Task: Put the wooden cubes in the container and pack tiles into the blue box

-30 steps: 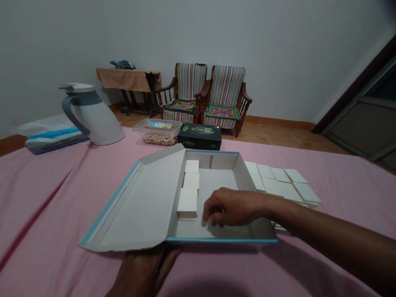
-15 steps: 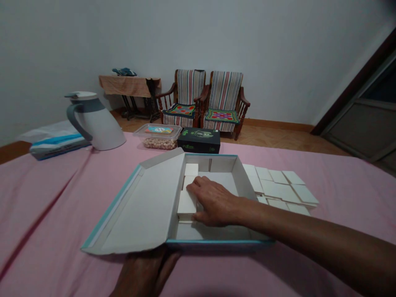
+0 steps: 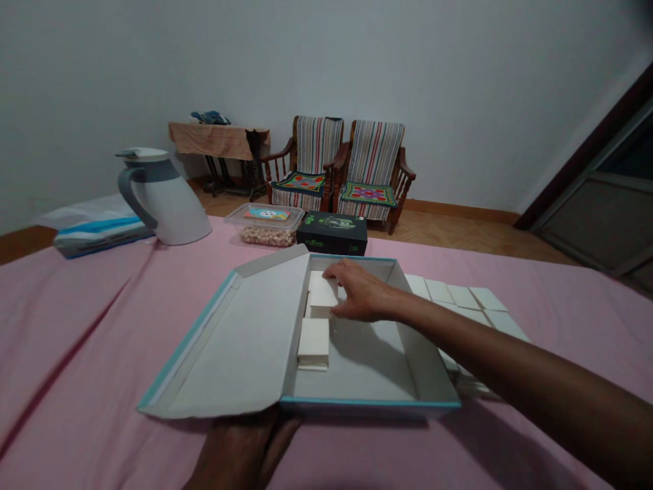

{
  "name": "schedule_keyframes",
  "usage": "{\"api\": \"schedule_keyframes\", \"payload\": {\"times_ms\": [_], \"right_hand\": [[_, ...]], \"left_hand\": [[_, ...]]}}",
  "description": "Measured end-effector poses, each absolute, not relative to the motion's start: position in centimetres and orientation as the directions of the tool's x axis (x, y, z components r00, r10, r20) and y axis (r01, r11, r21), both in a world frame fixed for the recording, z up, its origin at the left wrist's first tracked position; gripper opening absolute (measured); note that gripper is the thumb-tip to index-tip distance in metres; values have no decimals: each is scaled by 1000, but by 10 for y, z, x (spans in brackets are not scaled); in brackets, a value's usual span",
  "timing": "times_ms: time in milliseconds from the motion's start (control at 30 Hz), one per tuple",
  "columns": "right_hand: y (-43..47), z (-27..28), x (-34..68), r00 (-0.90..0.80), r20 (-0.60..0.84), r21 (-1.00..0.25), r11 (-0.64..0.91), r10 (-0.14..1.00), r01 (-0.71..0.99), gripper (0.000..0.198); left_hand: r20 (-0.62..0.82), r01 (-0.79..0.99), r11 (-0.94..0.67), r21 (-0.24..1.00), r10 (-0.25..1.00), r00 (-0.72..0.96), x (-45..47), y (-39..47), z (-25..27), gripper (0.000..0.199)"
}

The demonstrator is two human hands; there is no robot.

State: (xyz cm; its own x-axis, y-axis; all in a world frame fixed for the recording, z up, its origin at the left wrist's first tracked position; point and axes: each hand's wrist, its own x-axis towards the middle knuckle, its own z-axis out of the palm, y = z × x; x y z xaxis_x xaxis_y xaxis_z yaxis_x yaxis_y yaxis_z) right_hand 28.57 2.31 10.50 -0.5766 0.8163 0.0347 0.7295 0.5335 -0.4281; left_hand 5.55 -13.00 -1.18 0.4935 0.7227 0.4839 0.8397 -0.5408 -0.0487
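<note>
A white-lined cardboard box (image 3: 367,403) with a blue edge lies open, its lid (image 3: 229,347) folded out to the left. Small white blocks (image 3: 313,338), perhaps little card boxes, form a column along its left inner wall. My right hand (image 3: 364,292) reaches in from the right, its thumb and fingers closed on a white block (image 3: 323,294) at the far end of the column. My left hand (image 3: 239,442) is at the near edge by the lid's hinge, with its fingers hidden underneath.
More white blocks (image 3: 469,297) lie in rows right of the box. Behind it stand a black box (image 3: 334,238) and a clear tub (image 3: 268,235) of nuts. A white jug (image 3: 176,207) and a blue-white packet (image 3: 102,231) are at left on the pink cloth (image 3: 76,327).
My right hand has moved away from me to the far end of the column, with a white block in its grip. The near block is uncovered. My left hand stays put.
</note>
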Motion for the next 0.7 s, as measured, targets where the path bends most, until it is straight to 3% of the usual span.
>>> {"api": "schedule_keyframes", "payload": {"times_ms": [200, 300, 500, 700], "right_hand": [[29, 92, 277, -596, -62, -430, 518, 801, 740, 62], [29, 92, 281, -583, -40, -474, 499, 811, 726, 66], [15, 108, 312, -490, 158, -535, 491, 858, 688, 35], [-17, 131, 372, -367, 276, -522, 459, 888, 719, 23]], "left_hand": [[478, 832, -550, -66, 715, 511, 53, -128, -15, 22], [483, 834, -547, -69, 714, 508, 53, -128, -15, 22], [522, 842, -538, -23, 712, 470, 59, -128, -10, 28], [559, 799, -599, 51, 680, 474, 59, -128, 4, 29]]}}
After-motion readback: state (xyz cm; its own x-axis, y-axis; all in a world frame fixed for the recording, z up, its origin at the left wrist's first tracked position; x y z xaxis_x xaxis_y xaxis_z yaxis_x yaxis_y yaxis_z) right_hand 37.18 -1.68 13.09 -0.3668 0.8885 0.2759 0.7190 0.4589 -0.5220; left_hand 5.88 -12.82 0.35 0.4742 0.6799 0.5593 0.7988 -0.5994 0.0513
